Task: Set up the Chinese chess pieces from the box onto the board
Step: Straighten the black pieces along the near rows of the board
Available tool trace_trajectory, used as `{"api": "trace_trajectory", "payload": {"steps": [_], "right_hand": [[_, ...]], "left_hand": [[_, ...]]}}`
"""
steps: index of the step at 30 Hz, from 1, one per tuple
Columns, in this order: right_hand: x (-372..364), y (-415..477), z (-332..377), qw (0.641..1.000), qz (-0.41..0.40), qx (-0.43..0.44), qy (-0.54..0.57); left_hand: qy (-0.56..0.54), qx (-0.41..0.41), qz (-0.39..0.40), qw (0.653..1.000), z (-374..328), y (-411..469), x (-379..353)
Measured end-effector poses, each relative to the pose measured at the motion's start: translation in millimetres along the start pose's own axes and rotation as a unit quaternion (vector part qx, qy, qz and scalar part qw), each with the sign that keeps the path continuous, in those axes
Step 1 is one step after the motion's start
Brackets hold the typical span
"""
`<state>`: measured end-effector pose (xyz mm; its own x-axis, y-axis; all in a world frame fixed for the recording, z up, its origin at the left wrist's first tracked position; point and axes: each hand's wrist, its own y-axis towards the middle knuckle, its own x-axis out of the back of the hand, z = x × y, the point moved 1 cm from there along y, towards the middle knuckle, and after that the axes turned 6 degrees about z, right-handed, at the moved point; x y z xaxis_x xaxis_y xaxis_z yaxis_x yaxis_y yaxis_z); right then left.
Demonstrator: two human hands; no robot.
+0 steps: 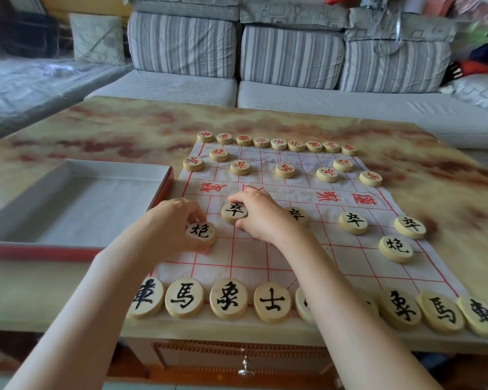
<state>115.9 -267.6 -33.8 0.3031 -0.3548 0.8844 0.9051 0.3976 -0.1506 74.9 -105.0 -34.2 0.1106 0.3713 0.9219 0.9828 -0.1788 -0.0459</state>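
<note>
Cannon piece (201,233) lies flat on the board's (248,254) near-left part, clamped between the thumb and curled fingers of the left hand (172,218). Just beyond it, toward the board's river, the right hand (262,215) likewise pinches a soldier piece (234,212).

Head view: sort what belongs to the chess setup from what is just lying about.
Job: board, box, red pieces, black cannon gripped by the left hand, black soldier pinched by the right hand.
Lying about: striped cushions, pillow, drawer knob.
</note>
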Motion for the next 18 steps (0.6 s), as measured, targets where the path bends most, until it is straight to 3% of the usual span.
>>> {"api": "trace_trajectory", "payload": {"steps": [18], "right_hand": [[1.9,0.7,-5.8,0.999,0.026,0.021,0.017]], "left_hand": [[-0.012,0.006,-0.002,1.0,0.3,-2.0,-0.1]]}}
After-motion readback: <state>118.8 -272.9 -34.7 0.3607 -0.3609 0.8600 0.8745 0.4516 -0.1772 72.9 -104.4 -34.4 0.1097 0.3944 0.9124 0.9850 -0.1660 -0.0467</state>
